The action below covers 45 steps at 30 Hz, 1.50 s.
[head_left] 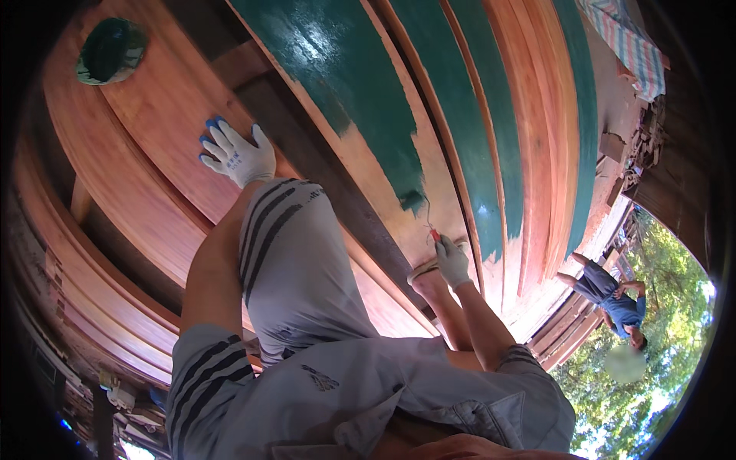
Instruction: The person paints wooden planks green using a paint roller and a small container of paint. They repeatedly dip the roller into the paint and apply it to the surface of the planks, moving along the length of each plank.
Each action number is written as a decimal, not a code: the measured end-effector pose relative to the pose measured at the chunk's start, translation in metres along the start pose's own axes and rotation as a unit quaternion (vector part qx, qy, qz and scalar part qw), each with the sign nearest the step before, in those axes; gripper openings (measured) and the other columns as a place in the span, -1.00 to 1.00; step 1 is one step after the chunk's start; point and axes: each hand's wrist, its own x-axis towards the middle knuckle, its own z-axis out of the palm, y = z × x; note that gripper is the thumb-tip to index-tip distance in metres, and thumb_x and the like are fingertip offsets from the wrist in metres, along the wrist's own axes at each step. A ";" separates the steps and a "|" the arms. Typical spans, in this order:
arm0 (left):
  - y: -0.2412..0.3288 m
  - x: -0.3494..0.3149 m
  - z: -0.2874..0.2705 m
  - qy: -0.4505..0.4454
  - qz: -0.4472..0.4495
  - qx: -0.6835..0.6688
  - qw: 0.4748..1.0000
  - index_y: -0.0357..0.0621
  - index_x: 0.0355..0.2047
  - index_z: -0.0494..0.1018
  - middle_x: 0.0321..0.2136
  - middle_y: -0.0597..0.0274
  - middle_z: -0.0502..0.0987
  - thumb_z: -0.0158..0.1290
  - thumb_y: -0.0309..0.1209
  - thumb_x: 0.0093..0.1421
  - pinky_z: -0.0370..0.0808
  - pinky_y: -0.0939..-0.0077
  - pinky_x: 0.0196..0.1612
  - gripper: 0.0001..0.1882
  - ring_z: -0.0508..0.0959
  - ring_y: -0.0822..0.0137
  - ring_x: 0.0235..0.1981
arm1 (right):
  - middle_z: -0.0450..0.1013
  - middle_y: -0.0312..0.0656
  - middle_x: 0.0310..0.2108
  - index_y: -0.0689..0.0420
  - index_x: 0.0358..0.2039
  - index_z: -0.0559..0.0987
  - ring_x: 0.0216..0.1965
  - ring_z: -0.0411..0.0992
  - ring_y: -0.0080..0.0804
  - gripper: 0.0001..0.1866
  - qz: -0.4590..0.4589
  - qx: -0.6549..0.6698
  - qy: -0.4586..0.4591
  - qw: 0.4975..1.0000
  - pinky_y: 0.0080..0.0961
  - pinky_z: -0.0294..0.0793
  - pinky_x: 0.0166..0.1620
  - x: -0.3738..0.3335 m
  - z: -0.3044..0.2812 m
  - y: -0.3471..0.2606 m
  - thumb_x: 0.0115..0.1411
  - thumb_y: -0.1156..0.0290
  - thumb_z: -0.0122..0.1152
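My left hand [241, 156], in a white glove with blue fingertips, lies flat on a bare reddish wooden plank [165, 100] with its fingers spread. My right hand [453, 262], also gloved, is closed around the red handle of a small paint roller [434, 233]. A thin wire frame runs from the handle to the roller's green, paint-soaked head [412, 202]. That head touches the lower end of a ragged strip of green paint [368, 107] on a wide board [387, 180]. Bare wood shows below and beside the strip.
A bowl of dark green paint [112, 50] sits on planks at the far left. More boards at the right are partly painted green [479, 138]. Dark gaps [307, 146] separate some planks. A striped sheet [629, 46] hangs at upper right; another person [613, 295] stands beyond the boards.
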 end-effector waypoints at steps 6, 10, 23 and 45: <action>-0.011 -0.002 0.006 0.009 0.002 -0.003 1.000 -0.18 0.43 0.18 0.46 -0.04 0.17 0.13 -0.01 0.26 -0.14 -0.46 0.44 -0.16 0.04 -0.31 0.48 | 0.62 0.13 -0.25 0.12 0.14 0.57 -0.21 0.60 0.21 -0.61 -0.097 0.182 0.034 0.978 0.05 0.52 -0.14 0.063 -0.050 -0.113 0.47 0.18 0.00; -0.003 -0.002 -0.004 -0.039 -0.017 -0.001 0.999 -0.22 0.46 0.14 0.50 -0.09 0.10 0.04 0.01 0.34 -0.21 -0.38 0.47 -0.18 0.01 -0.27 0.51 | 0.59 0.12 -0.28 0.11 0.01 0.53 -0.17 0.55 0.21 -0.70 -0.169 0.182 0.058 0.967 0.06 0.48 -0.12 0.140 -0.093 -0.251 0.47 0.20 -0.02; 0.001 0.000 -0.010 -0.057 -0.018 -0.035 0.998 -0.20 0.48 0.09 0.51 -0.04 0.07 0.06 -0.01 0.32 -0.28 -0.35 0.49 -0.15 -0.09 -0.26 0.53 | 0.62 0.06 -0.30 0.09 -0.11 0.58 -0.17 0.56 0.18 -0.63 -0.199 0.098 0.087 0.971 0.06 0.50 -0.08 0.195 -0.085 -0.352 0.43 0.07 -0.02; -0.004 -0.002 0.003 0.019 0.024 0.018 0.999 -0.23 0.44 0.17 0.47 -0.07 0.17 0.09 0.03 0.33 -0.10 -0.42 0.43 -0.17 0.08 -0.35 0.46 | 0.65 0.03 -0.21 0.01 0.12 0.58 -0.23 0.62 0.10 -0.63 -0.039 0.059 0.036 0.997 0.01 0.55 -0.16 -0.036 0.013 -0.013 0.44 0.13 0.03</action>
